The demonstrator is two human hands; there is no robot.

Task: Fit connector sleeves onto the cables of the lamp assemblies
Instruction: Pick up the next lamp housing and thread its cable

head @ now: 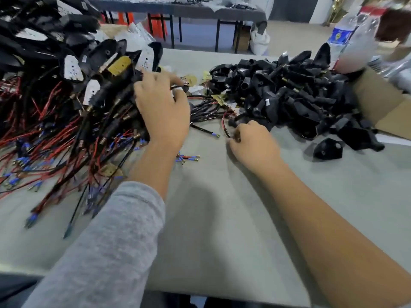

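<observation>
Left hand (163,110) fingers spread, resting on big pile of black lamp parts with red wires (66,103). Right hand (251,144) fingers curled, pinching thin red-and-black cable (223,125) beside heap of black rubber sleeves (289,96) on grey table (222,218).

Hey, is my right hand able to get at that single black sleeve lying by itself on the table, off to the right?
Probably yes. The lone black sleeve lies apart from the pile, with bare table between it and your right hand. However, that hand is pinching a red and black cable, so it isn't free.
</observation>
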